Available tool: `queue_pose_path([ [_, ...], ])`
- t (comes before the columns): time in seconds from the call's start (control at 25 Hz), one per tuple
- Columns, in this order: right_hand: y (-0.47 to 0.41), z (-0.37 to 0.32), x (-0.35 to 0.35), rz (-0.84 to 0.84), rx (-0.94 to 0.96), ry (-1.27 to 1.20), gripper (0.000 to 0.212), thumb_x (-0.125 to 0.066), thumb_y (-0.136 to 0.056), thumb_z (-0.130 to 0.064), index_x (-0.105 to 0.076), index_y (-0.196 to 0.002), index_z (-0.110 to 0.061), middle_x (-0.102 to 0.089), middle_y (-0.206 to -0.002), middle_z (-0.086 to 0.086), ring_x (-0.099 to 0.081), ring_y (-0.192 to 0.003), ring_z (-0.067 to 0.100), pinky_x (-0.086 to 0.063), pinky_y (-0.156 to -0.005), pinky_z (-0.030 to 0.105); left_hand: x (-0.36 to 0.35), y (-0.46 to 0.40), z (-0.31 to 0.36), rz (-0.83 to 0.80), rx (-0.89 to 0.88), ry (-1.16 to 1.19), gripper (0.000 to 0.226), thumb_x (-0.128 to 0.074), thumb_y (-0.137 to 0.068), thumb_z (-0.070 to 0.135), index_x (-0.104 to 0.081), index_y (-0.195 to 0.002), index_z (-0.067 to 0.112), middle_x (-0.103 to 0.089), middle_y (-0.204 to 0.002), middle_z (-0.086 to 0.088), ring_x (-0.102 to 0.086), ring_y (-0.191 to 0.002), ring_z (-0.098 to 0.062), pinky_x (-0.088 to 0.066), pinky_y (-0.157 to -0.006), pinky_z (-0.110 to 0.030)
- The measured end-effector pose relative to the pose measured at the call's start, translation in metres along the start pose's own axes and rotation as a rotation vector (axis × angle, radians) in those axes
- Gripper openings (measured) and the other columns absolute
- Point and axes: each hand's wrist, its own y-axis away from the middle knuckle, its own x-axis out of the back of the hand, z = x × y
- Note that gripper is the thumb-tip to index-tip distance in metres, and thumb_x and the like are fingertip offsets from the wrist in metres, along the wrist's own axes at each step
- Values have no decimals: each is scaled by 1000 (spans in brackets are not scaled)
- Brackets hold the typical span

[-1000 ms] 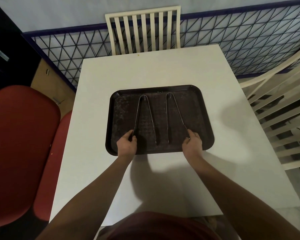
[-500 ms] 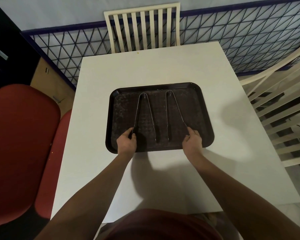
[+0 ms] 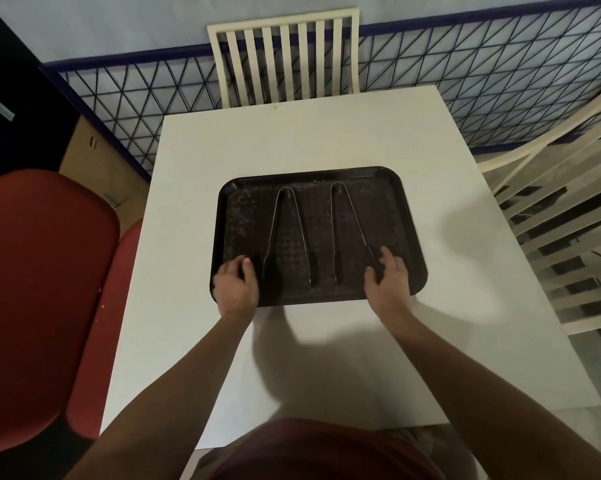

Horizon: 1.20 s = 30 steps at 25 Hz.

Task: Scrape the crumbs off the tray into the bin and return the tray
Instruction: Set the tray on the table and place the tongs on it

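Observation:
A dark brown tray point(image 3: 396, 216) lies in the middle of the white table point(image 3: 326, 133). On it lie two metal tongs, the left tongs point(image 3: 287, 230) and the right tongs point(image 3: 347, 223), hinge ends pointing away from me. My left hand point(image 3: 236, 284) rests on the tray's near left corner, fingers loosely bent, just left of the left tongs and apart from them. At the tray's near right, my right hand point(image 3: 389, 277) has relaxed fingers lying over the tip of the right tongs' outer arm. A few pale crumbs show near the tray's far rim. No bin is in view.
A white slatted chair point(image 3: 285, 53) stands at the table's far side and another white chair point(image 3: 551, 209) at the right. A red padded seat point(image 3: 42, 289) sits close on the left. A blue wire fence point(image 3: 482, 74) runs behind the table.
My left hand let go of the left tongs and slid left to the tray's corner. My right hand's fingers loosened on the right tongs. The tray and tongs stayed put.

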Motion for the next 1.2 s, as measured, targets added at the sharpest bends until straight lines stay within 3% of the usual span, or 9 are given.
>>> queue_pose_path([
  [0.08, -3, 7, 5, 155, 42, 136, 46, -46, -92, -21, -44, -137, -11, -48, -131, 14, -43, -118, 35, -36, -100, 46, 12, -5, -7, 98, 84, -227, 36, -40, -96, 31, -55, -125, 17, -45, -133, -12, -40, -120, -34, -32, -98, -44],
  [0.16, -8, 17, 9, 238, -44, 276, 49, -47, -88, -17, -45, -136, -12, -45, -134, 18, -39, -119, 40, -31, -100, 47, 22, -8, -18, 95, 204, -270, 36, -41, -96, 26, -49, -130, 21, -39, -138, -11, -36, -123, -34, -31, -100, -47],
  [0.28, -13, 36, 14, 260, -362, 312, 54, -47, -87, -13, -34, -139, -12, -36, -140, 22, -34, -125, 42, -28, -103, 47, 25, -9, -34, 38, 312, 16, 39, -38, -95, 12, -50, -132, 15, -51, -133, -15, -48, -118, -35, -41, -102, -42],
  [0.36, -16, 48, 14, 204, -438, 312, 46, -40, -93, -19, -35, -138, -10, -40, -138, 20, -37, -123, 41, -29, -100, 45, 24, -6, -34, 50, 345, 165, 38, -37, -94, 6, -55, -128, 10, -57, -127, -16, -54, -114, -34, -44, -102, -39],
  [0.64, -43, 57, 20, 185, -408, 178, 42, -35, -97, -19, -41, -137, -11, -49, -136, 17, -43, -119, 38, -31, -98, 42, 20, -10, -12, 49, 339, 189, 36, -42, -93, 4, -58, -125, 5, -59, -127, -14, -53, -119, -29, -35, -102, -24],
  [1.2, -73, 60, 42, 140, -391, 114, 38, -37, -98, -21, -46, -133, -11, -56, -126, 20, -49, -117, 39, -33, -100, 43, 2, -34, 0, -37, 349, 156, 35, -46, -92, 10, -61, -124, 14, -62, -123, -10, -56, -115, -28, -40, -101, -27],
])
